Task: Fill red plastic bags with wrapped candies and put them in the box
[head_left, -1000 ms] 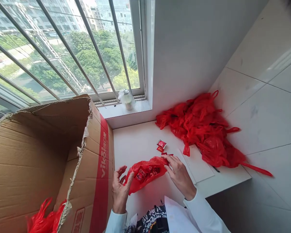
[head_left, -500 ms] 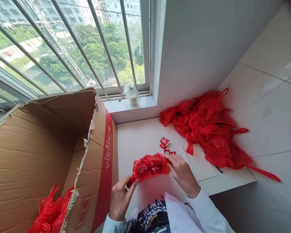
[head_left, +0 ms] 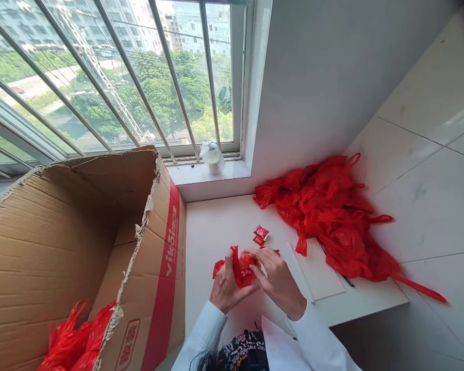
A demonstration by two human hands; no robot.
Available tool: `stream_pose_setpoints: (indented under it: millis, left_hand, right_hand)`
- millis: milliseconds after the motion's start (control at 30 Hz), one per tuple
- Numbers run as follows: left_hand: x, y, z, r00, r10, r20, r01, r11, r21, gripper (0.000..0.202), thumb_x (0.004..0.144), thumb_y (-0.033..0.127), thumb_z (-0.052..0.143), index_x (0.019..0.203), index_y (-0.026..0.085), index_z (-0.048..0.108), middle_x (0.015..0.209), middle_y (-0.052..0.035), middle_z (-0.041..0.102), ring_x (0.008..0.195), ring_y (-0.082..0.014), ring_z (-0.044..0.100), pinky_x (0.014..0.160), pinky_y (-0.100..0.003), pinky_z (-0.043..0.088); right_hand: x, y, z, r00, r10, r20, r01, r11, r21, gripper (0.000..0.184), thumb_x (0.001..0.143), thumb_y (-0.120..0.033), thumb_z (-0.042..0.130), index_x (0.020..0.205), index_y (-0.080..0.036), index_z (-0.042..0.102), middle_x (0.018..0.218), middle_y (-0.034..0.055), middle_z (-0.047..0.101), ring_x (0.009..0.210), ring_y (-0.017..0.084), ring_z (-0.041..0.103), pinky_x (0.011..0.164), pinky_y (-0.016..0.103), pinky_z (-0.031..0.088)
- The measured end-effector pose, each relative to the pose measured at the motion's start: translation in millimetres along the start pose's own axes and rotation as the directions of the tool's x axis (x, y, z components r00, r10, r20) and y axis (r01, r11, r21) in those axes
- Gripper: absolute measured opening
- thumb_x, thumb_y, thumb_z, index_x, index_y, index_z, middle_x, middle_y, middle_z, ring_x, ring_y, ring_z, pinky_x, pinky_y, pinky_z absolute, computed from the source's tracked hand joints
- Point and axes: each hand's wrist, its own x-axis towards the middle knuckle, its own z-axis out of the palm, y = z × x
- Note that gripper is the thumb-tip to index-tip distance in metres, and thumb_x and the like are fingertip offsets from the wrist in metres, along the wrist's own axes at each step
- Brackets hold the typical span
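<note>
Between my two hands is a thin red plastic bag (head_left: 239, 265), with small red packets showing through it. My left hand (head_left: 228, 286) grips the bag from the left, its fingers and thumb around the plastic. From the right, my right hand (head_left: 274, 275) pinches the bag's edge with fingers and thumb. Just beyond the hands, small red packets (head_left: 261, 232) lie on the white table (head_left: 212, 221); one packet is partly hidden behind my right hand.
A large open cardboard box (head_left: 170, 288) stands at the left, with red bags (head_left: 77, 335) inside. Many red bags (head_left: 332, 216) are heaped at the right, beside a white notebook (head_left: 325, 278). A wrapped cup (head_left: 212, 158) sits on the sill of the barred window.
My left hand has moved right and up, closer to my right hand. The bag, stretched out between the hands before, is now bunched up. The view has tilted slightly.
</note>
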Motion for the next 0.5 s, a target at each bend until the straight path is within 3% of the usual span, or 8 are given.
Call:
stream_pose_setpoints:
  millis: [100,167,267,333,433,500]
  left_hand:
    - [3,-3,13.3,0.993,-0.047,0.111,0.045,0.999,0.021,0.052,0.078,0.035,0.051,0.126,0.018,0.041,0.088,-0.0064,0.064,0.082,-0.023,0.063,0.078,-0.038,0.05]
    - [4,-2,17.6,0.99,-0.035,0.139,0.039,0.999,-0.027,0.037,0.085,0.034,0.038,0.116,0.018,0.052,0.089,-0.0067,0.065,0.084,-0.0212,0.061,0.079,-0.035,0.048]
    - [4,2,16.3,0.984,-0.079,0.158,0.1,0.986,-0.131,0.035,0.09,0.033,0.03,0.108,0.02,0.057,0.079,-0.0019,0.063,0.071,-0.0163,0.058,0.069,-0.028,0.045]
    - [5,5,12.3,0.978,-0.122,0.169,0.153,0.972,-0.179,0.035,0.092,0.034,0.028,0.104,0.02,0.057,0.07,0.0018,0.059,0.062,-0.0133,0.052,0.064,-0.025,0.041]
    - [7,8,8.2,0.966,-0.179,0.187,0.219,0.95,-0.224,0.036,0.093,0.04,0.028,0.089,0.02,0.058,0.06,0.0045,0.049,0.055,-0.0112,0.043,0.057,-0.023,0.036]
    - [8,8,9.0,0.959,-0.216,0.182,0.258,0.933,-0.253,0.038,0.092,0.045,0.028,0.083,0.02,0.055,0.056,0.0053,0.044,0.053,-0.011,0.04,0.053,-0.022,0.033]
  right_hand:
    - [-1,-6,8,0.977,-0.093,0.193,0.092,0.996,0.018,0.04,0.084,-0.01,0.048,0.12,-0.025,0.055,0.1,0.0035,0.065,0.096,0.018,0.056,0.083,0.031,0.046]
    - [-2,-2,15,0.959,-0.146,0.242,0.13,0.988,0.078,0.038,0.083,-0.013,0.051,0.119,-0.026,0.056,0.1,0.0032,0.065,0.096,0.018,0.057,0.084,0.031,0.045]
    - [-1,22,23,0.998,-0.016,0.063,0.004,0.981,0.192,0.029,0.09,-0.022,0.043,0.116,-0.024,0.057,0.105,0.0049,0.063,0.096,0.016,0.057,0.084,0.029,0.045]
    - [1,45,30,0.992,0.12,-0.031,-0.109,0.964,0.243,0.028,0.092,-0.026,0.039,0.111,-0.023,0.059,0.108,0.0063,0.061,0.096,0.016,0.057,0.083,0.03,0.044]
    - [2,76,45,0.978,0.16,0.136,-0.201,0.901,0.385,0.023,0.088,-0.032,0.048,0.1,-0.021,0.063,0.098,0.0053,0.063,0.088,0.017,0.059,0.077,0.03,0.044]
    - [1,88,59,0.958,0.191,0.216,-0.283,0.763,0.581,0.02,0.085,-0.035,0.053,0.09,-0.019,0.063,0.084,0.0026,0.064,0.077,0.015,0.059,0.07,0.027,0.044]
